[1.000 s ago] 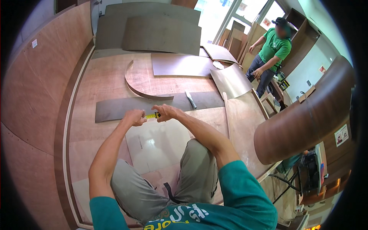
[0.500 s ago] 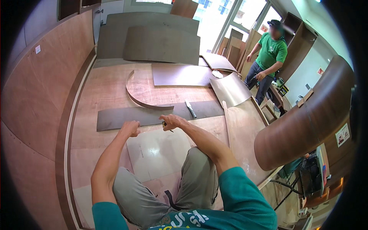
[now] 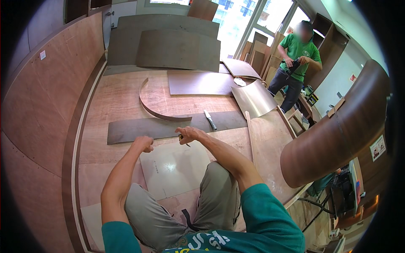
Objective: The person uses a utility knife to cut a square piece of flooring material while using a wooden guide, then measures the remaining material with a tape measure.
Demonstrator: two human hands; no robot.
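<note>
My right hand (image 3: 190,134) is closed around a small yellow-and-black tool (image 3: 181,137), probably a tape measure, at the near edge of a long dark veneer strip (image 3: 135,130). My left hand (image 3: 143,144) is a closed fist just below that strip, with nothing visible in it. The hands are a short way apart. Below them a pale square sheet (image 3: 175,168) lies in front of my knees. A utility knife (image 3: 210,120) lies on the strip, beyond my right hand.
A thin curved strip (image 3: 148,107) and a brown panel (image 3: 198,82) lie on the plywood floor beyond. Large dark boards (image 3: 177,48) lean at the back. A big curved brown panel (image 3: 337,135) stands on the right. A person in a green shirt (image 3: 297,50) stands at the far right.
My hands, together on the yellow tool a second ago, have moved apart. The tool stays in my right hand. My left hand has slid left along the strip's edge.
</note>
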